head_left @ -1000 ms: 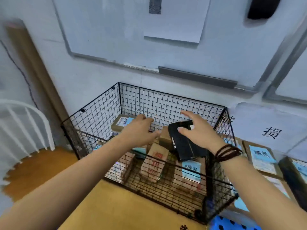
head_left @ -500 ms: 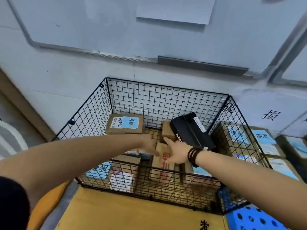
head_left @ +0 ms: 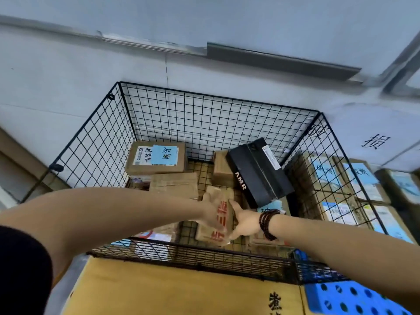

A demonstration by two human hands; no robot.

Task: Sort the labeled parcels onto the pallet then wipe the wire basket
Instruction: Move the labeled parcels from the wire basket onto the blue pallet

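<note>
Fingers of the left hand (head_left: 208, 212) and right hand (head_left: 246, 223) grasp the red-printed parcel (head_left: 219, 194), long axis toward the wall (head_left: 68, 87).

place: probably parcel depot | wire basket (head_left: 218, 96) of labeled parcels (head_left: 156, 158) | pallet (head_left: 354, 298)

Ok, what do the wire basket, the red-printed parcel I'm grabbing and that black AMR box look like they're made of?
Wire basket: thin metal wire, apparently black-coated, joined in an open square grid. Red-printed parcel: brown cardboard, matte; motion blur hides detail. Black box: probably rigid card, smooth with a slight sheen; crisp edges, white AMR lettering, a white stuck-on label.
</note>
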